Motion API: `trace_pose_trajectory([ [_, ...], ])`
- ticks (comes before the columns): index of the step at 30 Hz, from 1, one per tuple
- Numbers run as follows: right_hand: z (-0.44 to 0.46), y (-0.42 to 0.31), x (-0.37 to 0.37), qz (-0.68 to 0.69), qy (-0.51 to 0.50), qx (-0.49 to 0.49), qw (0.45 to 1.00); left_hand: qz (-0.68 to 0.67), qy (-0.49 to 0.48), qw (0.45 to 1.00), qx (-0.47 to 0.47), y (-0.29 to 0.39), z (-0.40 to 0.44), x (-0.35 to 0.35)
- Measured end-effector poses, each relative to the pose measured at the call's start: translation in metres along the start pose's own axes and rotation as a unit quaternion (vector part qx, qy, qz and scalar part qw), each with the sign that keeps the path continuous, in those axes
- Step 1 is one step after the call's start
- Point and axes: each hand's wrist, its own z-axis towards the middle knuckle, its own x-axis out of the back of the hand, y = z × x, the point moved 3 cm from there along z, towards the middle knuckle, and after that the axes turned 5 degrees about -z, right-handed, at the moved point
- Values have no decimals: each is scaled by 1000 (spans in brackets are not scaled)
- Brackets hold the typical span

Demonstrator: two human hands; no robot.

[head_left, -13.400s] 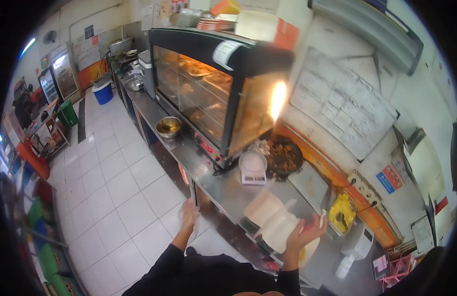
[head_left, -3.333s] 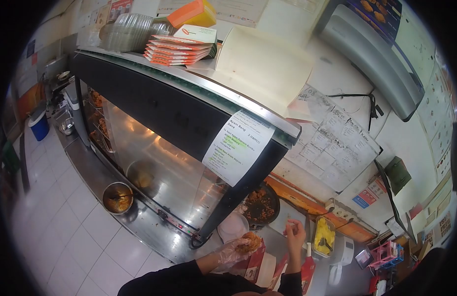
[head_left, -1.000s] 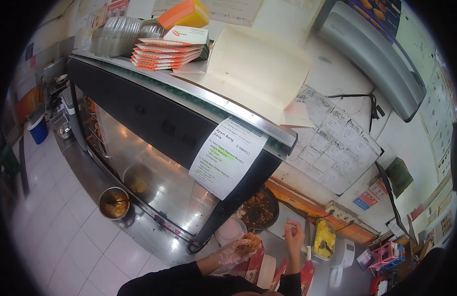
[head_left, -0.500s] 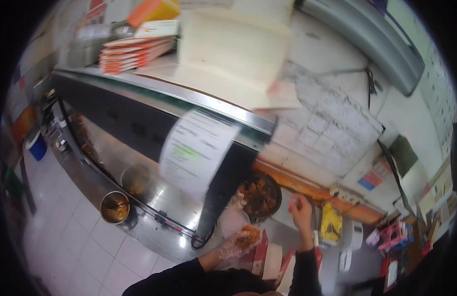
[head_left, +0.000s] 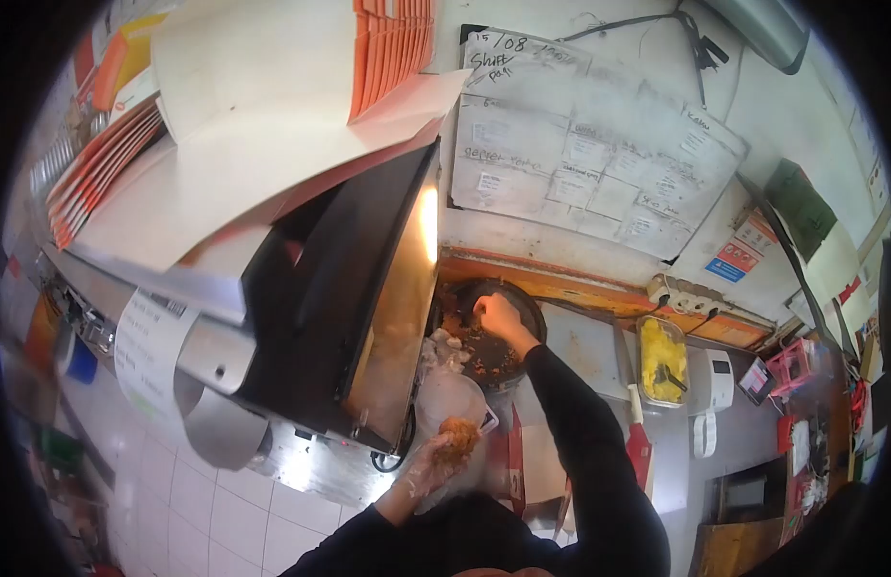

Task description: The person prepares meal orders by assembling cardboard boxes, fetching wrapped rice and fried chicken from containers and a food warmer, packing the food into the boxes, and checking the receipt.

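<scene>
In the lower middle, my left hand (head_left: 426,469), in a clear plastic glove, is closed around a golden-brown piece of fried food (head_left: 459,438) with a rough, crumbly surface. Just above it sits a whitish round bowl (head_left: 447,399). My right hand (head_left: 500,315) reaches over a round dark pan (head_left: 531,313) that holds brown food pieces. Its fingers are curled down and pressed together; whatever they hold is hidden. Pale crumpled plastic (head_left: 444,354) lies between the bowl and the pan.
A black-sided warmer cabinet (head_left: 316,288) stands left of the pan, with cardboard boxes (head_left: 301,183) on top. Right of my arm are a knife (head_left: 636,404), a yellow-filled tray (head_left: 663,361) and a white printer-like device (head_left: 712,380). Open cartons (head_left: 542,462) stand near my body.
My right hand has moved left and away from me, from beside the pan to over it. My left hand still holds the fried piece. The camera view has swung right.
</scene>
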Motion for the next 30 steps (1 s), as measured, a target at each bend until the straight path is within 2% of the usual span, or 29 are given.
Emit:
trace_pose_trajectory([
  [1, 11, 0, -14, 4, 1, 5, 1000, -11, 13, 1000, -8, 0, 1, -1],
  [3, 28, -12, -25, -85, 84, 42, 992, -18, 28, 999, -21, 3, 6, 4],
  [4, 35, -16, -31, -151, 96, 80, 981, -29, 35, 999, -16, 3, 9, 7],
  [5, 44, -13, -37, -147, 96, 82, 981, -40, 43, 998, -9, 4, 11, 10],
  [7, 64, -6, -61, -295, 85, 231, 923, -42, 57, 997, -6, 8, 15, 4],
  [8, 71, -3, -65, -291, 84, 232, 925, -46, 67, 997, -2, 9, 17, 3],
  [10, 83, 1, -76, -296, 54, 309, 902, -51, 67, 996, 6, 9, 23, 12],
  [11, 84, 4, -71, -292, 51, 308, 904, -56, 62, 996, 13, 8, 25, 16],
  [13, 80, 9, -51, -201, 70, 338, 917, -55, 60, 996, 19, 8, 27, 18],
  [15, 78, 16, -34, -184, 60, 330, 924, -53, 54, 997, 22, 9, 31, 14],
  [17, 71, 21, -3, -148, 101, 291, 940, -39, 81, 996, 10, 11, 34, 9],
  [18, 77, 28, 3, -133, 84, 225, 962, -37, 83, 996, 11, 12, 35, 10],
  [19, 78, 30, 7, -132, 84, 224, 962, -31, 70, 997, 14, 13, 37, 10],
  [21, 78, 40, 21, -170, 39, 53, 983, -26, 56, 998, 20, 14, 43, 3],
  [22, 78, 40, 24, -170, 38, 50, 983, -10, 67, 998, 16, 16, 47, -3],
  [24, 79, 59, 12, -225, -112, -110, 962, 6, 80, 997, 17, 15, 56, -8],
  [25, 73, 67, 11, -224, -111, -113, 962, 9, 79, 997, 22, 15, 62, -6],
  [27, 66, 91, 2, -153, -27, -101, 983, 16, 77, 997, 26, 19, 75, -18],
  [30, 65, 110, 2, -153, -59, -69, 984, 51, 72, 996, -23, 19, 112, -48],
])
